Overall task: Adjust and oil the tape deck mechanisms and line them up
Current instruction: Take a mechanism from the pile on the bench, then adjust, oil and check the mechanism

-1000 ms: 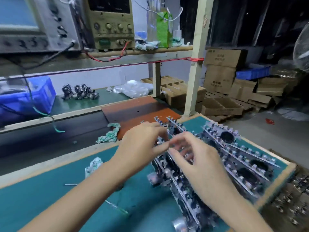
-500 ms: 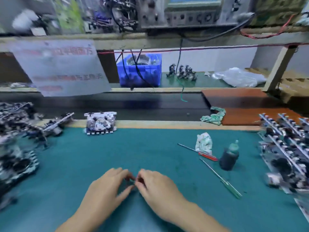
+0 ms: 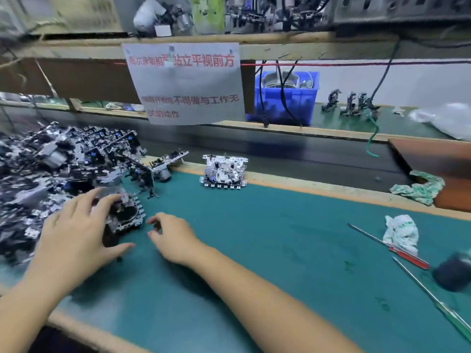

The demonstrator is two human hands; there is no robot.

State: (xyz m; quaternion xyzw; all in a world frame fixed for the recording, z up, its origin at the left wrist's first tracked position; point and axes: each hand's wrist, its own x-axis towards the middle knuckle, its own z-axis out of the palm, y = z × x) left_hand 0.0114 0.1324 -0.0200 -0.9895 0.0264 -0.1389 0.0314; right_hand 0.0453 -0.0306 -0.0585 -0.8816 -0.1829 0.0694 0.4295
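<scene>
A heap of metal tape deck mechanisms (image 3: 51, 169) covers the left end of the green mat (image 3: 254, 250). My left hand (image 3: 76, 230) grips one mechanism (image 3: 126, 212) at the heap's near edge, fingers over its top and thumb below it. My right hand (image 3: 170, 235) hovers just right of that mechanism, fingers loosely curled and holding nothing. A single mechanism (image 3: 225, 170) lies flat at the mat's far edge. At the right lie a red-handled screwdriver (image 3: 390, 248), a green-handled screwdriver (image 3: 433, 299) and a blurred dark oil bottle (image 3: 452, 273).
A white rag (image 3: 401, 231) lies by the screwdrivers and a green rag (image 3: 420, 188) on the far ledge. Behind are a blue bin (image 3: 283, 103), a hanging paper notice (image 3: 184, 82), two or three upright mechanisms (image 3: 351, 103) and a brown board (image 3: 433, 159).
The view swung left from the lined-up row to the heap. Both hands moved left across the mat; my left hand took hold of a mechanism at the heap's edge.
</scene>
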